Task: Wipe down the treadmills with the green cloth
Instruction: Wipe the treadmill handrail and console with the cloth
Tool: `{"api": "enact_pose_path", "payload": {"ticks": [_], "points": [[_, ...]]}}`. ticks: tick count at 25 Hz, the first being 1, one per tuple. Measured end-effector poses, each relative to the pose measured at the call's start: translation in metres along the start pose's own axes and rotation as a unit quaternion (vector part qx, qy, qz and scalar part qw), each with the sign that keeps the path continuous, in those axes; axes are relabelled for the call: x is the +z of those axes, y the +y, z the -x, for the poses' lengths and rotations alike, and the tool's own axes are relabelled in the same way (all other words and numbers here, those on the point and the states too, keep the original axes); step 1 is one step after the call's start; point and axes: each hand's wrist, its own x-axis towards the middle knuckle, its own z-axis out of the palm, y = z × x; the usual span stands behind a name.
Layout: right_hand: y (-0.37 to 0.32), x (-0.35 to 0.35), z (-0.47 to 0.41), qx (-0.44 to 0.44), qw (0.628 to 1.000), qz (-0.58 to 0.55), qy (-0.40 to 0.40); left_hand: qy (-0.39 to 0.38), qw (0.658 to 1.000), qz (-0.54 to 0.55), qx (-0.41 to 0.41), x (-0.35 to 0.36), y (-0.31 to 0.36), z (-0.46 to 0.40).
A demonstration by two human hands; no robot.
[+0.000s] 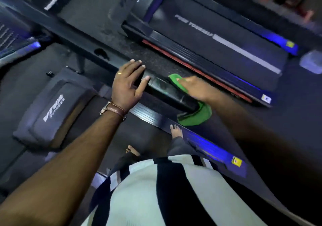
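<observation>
Here the green cloth (193, 115) is being draped over the end of the black handrail (167, 89) and pressed there by the right hand (195, 88), fingers curled round cloth and rail together, seemingly so the whole bar is wiped in one pass. Further up the handrail, the left hand (129, 84) is being rested with fingers straight, holding nothing, probably for steadying. Beyond the handrail, another treadmill (217, 39) is lying, well apart.

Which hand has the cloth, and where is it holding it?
The right hand presses the green cloth around the handrail, gripping the cloth's upper part; the rest hangs below. The left hand rests open on the rail.
</observation>
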Motion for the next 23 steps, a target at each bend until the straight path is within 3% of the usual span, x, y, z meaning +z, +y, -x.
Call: {"api": "enact_pose_path", "payload": {"ticks": [2,4,6,8,11,14,19,23], "points": [[0.015,0.018,0.020,0.034,0.988,-0.091,0.124,0.007,1.000,0.016,0.022,0.001,-0.006,0.001],[0.015,0.054,0.040,0.008,0.950,0.034,0.311,0.006,0.999,0.024,0.026,0.000,-0.010,-0.002],[-0.006,0.080,0.046,0.002,0.883,0.196,0.427,-0.006,1.000,0.014,0.027,-0.004,-0.011,-0.003],[-0.017,0.085,0.041,-0.045,0.856,0.268,0.439,-0.023,0.999,-0.003,0.033,-0.007,-0.012,-0.007],[0.012,0.092,0.054,-0.164,0.822,0.385,0.387,-0.046,0.998,-0.005,0.049,-0.012,-0.016,-0.014],[0.028,0.099,0.070,-0.173,0.792,0.472,0.347,-0.058,0.997,-0.004,0.049,-0.015,-0.017,-0.017],[-0.024,0.100,0.035,-0.130,0.806,0.485,0.315,-0.070,0.996,-0.017,0.049,-0.016,-0.015,-0.016],[-0.028,0.092,0.053,-0.034,0.862,0.318,0.393,-0.083,0.995,-0.032,0.039,-0.018,-0.016,-0.015]]}}
